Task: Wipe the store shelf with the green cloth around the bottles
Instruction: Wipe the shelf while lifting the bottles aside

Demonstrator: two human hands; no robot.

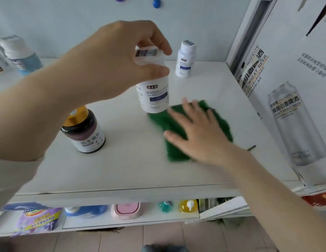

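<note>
My left hand (122,57) grips the cap of a white bottle (153,95) with a blue label, held at the middle of the white shelf (122,170); its base is at the cloth's left edge, and I cannot tell if it is lifted. My right hand (198,131) lies flat, fingers spread, on the green cloth (218,115) spread on the shelf right of that bottle. A second white bottle (185,60) stands at the back. A dark jar with a gold lid (84,130) stands to the left front.
A blue-and-white bottle (18,53) stands at the far left back. A beer carton (293,99) walls the shelf's right side. Below the shelf edge lie a purple pack (38,219), a pink box (127,210) and a yellow bottle (188,206).
</note>
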